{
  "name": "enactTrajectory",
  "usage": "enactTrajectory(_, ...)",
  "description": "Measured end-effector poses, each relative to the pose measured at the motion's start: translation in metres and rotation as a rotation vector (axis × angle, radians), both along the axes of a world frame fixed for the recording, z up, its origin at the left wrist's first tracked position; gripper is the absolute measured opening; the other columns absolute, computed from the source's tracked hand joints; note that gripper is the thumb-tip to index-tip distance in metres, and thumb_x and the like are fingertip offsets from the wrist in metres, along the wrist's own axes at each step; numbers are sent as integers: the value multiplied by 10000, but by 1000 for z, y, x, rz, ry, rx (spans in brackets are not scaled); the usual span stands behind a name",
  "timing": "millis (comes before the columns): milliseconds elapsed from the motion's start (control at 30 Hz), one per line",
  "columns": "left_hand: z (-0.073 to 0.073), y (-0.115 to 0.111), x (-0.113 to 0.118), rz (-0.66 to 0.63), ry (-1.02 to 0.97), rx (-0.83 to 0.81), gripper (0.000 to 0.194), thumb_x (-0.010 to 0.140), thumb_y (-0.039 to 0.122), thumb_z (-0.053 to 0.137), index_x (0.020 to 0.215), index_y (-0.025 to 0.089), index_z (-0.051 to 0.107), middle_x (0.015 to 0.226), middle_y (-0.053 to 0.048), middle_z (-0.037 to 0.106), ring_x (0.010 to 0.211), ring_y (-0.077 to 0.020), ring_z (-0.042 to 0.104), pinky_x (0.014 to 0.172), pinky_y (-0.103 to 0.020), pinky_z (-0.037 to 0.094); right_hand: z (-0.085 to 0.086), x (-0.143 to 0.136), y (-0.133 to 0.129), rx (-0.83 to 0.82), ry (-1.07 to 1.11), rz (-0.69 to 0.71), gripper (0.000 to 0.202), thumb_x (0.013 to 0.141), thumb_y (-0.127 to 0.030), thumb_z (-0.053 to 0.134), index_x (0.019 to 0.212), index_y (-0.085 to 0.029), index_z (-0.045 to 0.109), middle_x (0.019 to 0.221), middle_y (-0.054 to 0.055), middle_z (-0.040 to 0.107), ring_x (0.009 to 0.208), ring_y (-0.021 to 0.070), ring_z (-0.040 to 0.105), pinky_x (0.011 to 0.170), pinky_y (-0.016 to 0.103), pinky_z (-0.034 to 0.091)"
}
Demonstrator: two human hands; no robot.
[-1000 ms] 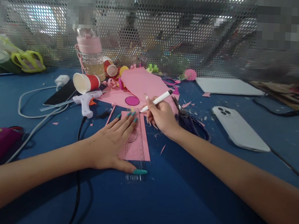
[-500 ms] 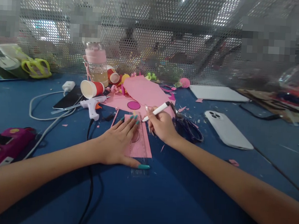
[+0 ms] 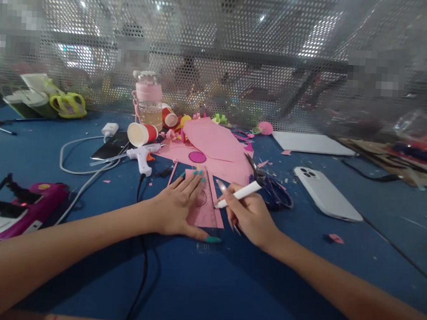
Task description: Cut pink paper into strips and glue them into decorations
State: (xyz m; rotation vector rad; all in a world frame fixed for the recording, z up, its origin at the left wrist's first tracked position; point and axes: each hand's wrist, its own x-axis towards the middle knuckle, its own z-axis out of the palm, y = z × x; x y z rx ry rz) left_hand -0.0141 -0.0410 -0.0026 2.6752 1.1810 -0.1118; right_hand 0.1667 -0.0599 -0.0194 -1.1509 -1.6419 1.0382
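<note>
My left hand lies flat with fingers stretched over a clear ruler, pressing it onto a strip of pink paper. The thumb with its long teal nail reaches toward the ruler's near end. In my right hand is a white marker, gripped between thumb and fingers. Its tip meets the pink paper along the ruler's right edge. Just beyond the marker lie dark-handled scissors. Larger sheets of pink paper and a magenta disc are farther back.
A white glue gun with its cord, a paper cup and a pink-lidded bottle stand left of the paper. At far left is a purple power strip. A white phone lies right. Perforated metal closes the back.
My right hand has drawn the marker toward me along the ruler's edge, down the pink strip. My left hand keeps pressing the ruler. The whole view has shifted slightly.
</note>
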Motion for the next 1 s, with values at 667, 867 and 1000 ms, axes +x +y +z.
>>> enactTrajectory(667,-5,2,-4,-85,38,113,1061,674,781,298,1383,7,147,1454,-241,75,1339,-366,47,1049,-540,84,3,8,7,-192,422,-151,350,662,-493,614,528,-182,526,272,-89,364,183,38,264,199,161,171)
enactTrajectory(867,9,9,-5,72,40,545,523,909,410,268,1280,53,362,1345,-213,405,1239,-308,372,979,-455,299,-3,18,28,-217,592,-165,262,684,-413,628,591,-177,562,312,-70,408,240,50,305,246,177,207)
enactTrajectory(1000,25,21,-11,443,206,693,334,891,248,326,997,19,545,981,-242,605,915,-341,578,691,-410,441,-3,20,30,-242,631,-193,253,657,-410,673,629,-182,568,353,-71,426,268,49,318,257,180,195)
